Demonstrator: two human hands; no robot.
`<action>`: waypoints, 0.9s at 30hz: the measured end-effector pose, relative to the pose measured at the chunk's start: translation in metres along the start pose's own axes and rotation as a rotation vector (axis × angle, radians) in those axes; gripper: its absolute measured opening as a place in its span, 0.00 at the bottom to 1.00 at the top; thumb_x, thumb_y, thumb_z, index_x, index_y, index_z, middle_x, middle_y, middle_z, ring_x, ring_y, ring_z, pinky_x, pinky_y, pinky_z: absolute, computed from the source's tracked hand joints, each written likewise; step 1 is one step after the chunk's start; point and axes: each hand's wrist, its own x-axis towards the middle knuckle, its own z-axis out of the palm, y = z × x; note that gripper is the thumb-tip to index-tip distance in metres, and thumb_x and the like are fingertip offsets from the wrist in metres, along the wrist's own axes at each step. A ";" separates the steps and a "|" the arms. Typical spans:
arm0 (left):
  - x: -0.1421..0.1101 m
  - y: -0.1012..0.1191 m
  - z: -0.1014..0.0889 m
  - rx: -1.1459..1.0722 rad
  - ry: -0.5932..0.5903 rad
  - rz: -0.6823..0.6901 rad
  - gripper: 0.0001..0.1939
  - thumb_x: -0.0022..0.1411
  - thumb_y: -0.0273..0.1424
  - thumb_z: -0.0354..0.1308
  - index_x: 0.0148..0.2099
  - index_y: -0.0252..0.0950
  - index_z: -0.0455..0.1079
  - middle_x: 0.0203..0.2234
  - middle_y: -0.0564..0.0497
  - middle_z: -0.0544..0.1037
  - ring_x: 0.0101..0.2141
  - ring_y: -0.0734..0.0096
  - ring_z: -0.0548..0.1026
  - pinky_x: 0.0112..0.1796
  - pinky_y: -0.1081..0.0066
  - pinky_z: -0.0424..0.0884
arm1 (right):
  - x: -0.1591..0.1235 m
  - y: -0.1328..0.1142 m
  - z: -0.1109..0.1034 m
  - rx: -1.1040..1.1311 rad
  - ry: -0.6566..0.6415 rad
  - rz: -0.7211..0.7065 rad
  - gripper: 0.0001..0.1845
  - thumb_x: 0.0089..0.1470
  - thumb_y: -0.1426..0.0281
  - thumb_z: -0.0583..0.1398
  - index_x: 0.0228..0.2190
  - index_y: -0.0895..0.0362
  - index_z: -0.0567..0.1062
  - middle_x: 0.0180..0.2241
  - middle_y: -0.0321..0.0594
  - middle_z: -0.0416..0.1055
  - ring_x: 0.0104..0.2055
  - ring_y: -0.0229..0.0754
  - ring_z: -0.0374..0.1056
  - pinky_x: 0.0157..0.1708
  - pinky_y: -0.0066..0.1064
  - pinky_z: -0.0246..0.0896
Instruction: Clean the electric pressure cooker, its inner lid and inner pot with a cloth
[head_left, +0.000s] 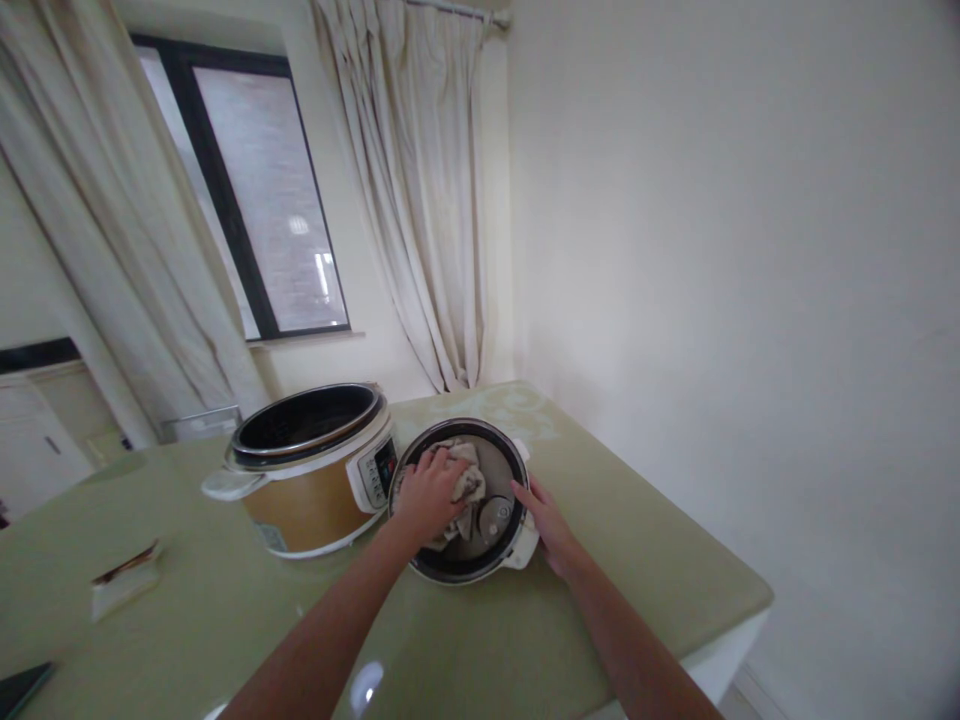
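Note:
A round cooker lid (501,470) lies upside down on the green table (645,560), its metal inner face up. My left hand (429,495) presses a crumpled beige cloth (466,470) onto that inner face, fingers closed over the cloth. My right hand (546,520) rests on the lid's right rim and white handle, fingers curled against the edge. Just left of the lid stands the golden-brown electric pressure cooker (307,475), open, with its dark inner pot showing.
A small folded packet (124,582) lies on the table at the left, and a dark flat object (22,685) sits at the bottom left corner. Curtains and a window stand behind. The table's right edge and a white wall are close by.

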 end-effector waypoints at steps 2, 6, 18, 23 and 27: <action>0.006 -0.015 0.000 0.039 0.002 -0.097 0.27 0.61 0.36 0.64 0.62 0.48 0.70 0.61 0.42 0.70 0.60 0.45 0.67 0.54 0.50 0.70 | 0.001 0.001 0.000 -0.017 0.013 -0.024 0.29 0.51 0.52 0.71 0.52 0.48 0.79 0.51 0.40 0.81 0.54 0.58 0.76 0.61 0.54 0.67; 0.013 -0.023 0.004 0.030 0.013 -0.131 0.25 0.61 0.37 0.64 0.61 0.48 0.71 0.60 0.43 0.70 0.57 0.45 0.68 0.51 0.52 0.71 | 0.004 0.006 0.001 -0.028 0.037 -0.038 0.30 0.49 0.54 0.72 0.53 0.49 0.78 0.49 0.40 0.82 0.53 0.59 0.76 0.58 0.55 0.68; 0.035 0.032 0.016 -0.307 0.145 0.142 0.24 0.58 0.39 0.66 0.58 0.47 0.75 0.55 0.46 0.76 0.57 0.51 0.70 0.57 0.57 0.69 | 0.008 0.010 -0.002 0.021 0.036 -0.050 0.29 0.49 0.54 0.72 0.51 0.50 0.79 0.54 0.42 0.79 0.57 0.54 0.74 0.60 0.49 0.67; 0.005 0.008 0.019 -0.381 0.027 0.220 0.19 0.55 0.39 0.67 0.49 0.44 0.78 0.47 0.50 0.79 0.51 0.56 0.75 0.60 0.59 0.66 | 0.009 0.009 -0.002 0.038 0.038 0.018 0.28 0.46 0.55 0.73 0.47 0.52 0.80 0.44 0.42 0.83 0.49 0.56 0.78 0.53 0.49 0.73; -0.020 -0.023 0.015 -0.445 -0.125 0.287 0.21 0.52 0.36 0.67 0.50 0.43 0.79 0.50 0.49 0.80 0.53 0.55 0.75 0.62 0.60 0.65 | 0.009 0.012 -0.002 0.000 0.043 0.020 0.26 0.46 0.55 0.72 0.46 0.52 0.80 0.44 0.41 0.83 0.46 0.54 0.79 0.50 0.46 0.73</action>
